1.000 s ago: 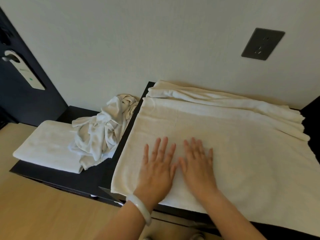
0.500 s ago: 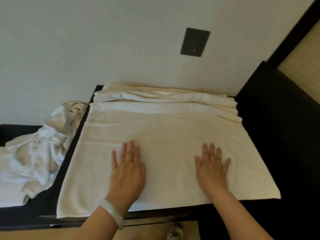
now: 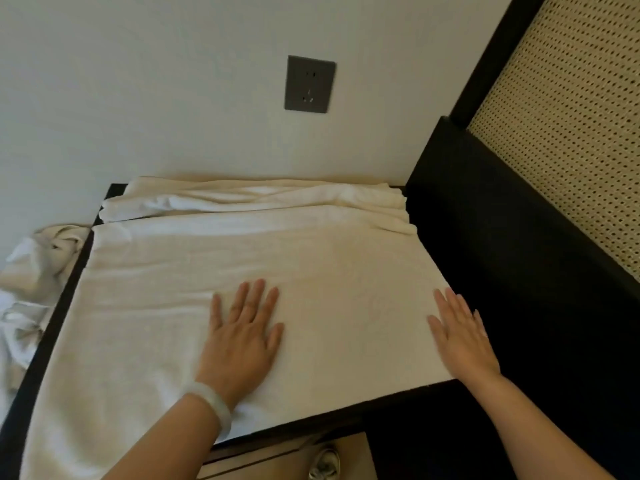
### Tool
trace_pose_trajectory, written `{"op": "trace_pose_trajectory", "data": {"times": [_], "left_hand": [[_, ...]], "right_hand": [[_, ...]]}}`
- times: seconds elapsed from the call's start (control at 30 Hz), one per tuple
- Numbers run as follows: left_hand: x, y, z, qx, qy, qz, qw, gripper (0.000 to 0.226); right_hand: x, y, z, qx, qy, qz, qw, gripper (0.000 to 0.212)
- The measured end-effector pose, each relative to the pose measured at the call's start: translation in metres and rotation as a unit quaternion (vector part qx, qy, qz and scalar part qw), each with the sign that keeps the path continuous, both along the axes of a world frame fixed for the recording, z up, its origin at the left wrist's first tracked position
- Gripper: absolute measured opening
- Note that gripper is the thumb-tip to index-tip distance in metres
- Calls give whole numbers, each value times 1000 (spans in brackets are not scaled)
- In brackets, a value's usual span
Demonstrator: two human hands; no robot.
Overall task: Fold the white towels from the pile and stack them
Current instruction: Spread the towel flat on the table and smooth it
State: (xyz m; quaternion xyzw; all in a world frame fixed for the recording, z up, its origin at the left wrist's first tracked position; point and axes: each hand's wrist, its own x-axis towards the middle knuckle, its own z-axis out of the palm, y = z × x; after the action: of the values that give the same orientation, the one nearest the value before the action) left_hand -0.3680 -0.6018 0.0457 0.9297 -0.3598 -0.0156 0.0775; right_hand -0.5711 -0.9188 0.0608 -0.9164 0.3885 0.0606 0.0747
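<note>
The towel (image 3: 214, 271) lies flat, long axis left-right; the left hand (image 3: 244, 336) and right hand (image 3: 462, 336) press it with straight fingers.

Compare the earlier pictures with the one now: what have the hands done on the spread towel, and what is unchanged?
The right hand slid rightward from beside the left hand to the right edge of the spread towel. Both hands stay flat, gripping nothing. The towel and the crumpled pile lie as before.

A pale wall (image 3: 138, 98) carries a dark socket plate (image 3: 309, 84); a black bench (image 3: 45, 344) adjoins a cane-panelled headboard (image 3: 568, 140).
</note>
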Motion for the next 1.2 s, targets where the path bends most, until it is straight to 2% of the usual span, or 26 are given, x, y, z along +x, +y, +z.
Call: {"op": "trace_pose_trajectory", "data": {"times": [0.1,0.13,0.2,0.3,0.4,0.57,0.7,0.83,1.0,1.07,1.13,1.2], "left_hand": [[-1,0,2,0,2,4,1000,69],[-2,0,3,1,6,6,1000,70],[-2,-1,4,8,15,6,1000,71],[2,3,3,17,13,-4,1000,66],[4,29,0,19,6,0,1000,63],[1,125,-2,-13,8,126,992,64],[-11,180,-1,-20,10,205,979,66],[-20,188,1,-30,42,257,965,66],[-16,189,19,-104,102,368,918,84],[-7,196,28,-174,179,388,887,91],[5,207,37,-267,290,407,824,89],[9,220,49,-362,399,400,741,82]], "right_hand": [[24,22,5,-14,-11,-35,999,62],[38,40,6,-23,-33,-17,999,63],[73,92,5,-23,-77,82,993,63],[115,176,-8,-13,-71,220,973,61],[120,194,-17,-38,-55,254,965,60],[111,177,-20,-23,-50,270,961,58],[120,199,-17,-29,-38,227,973,59],[142,257,-15,4,-47,342,939,60],[148,270,-16,-20,-42,369,928,63],[146,266,-17,-14,-42,376,925,64],[147,266,-17,-11,-43,376,925,65],[148,268,-18,-7,-52,374,926,65]]}}
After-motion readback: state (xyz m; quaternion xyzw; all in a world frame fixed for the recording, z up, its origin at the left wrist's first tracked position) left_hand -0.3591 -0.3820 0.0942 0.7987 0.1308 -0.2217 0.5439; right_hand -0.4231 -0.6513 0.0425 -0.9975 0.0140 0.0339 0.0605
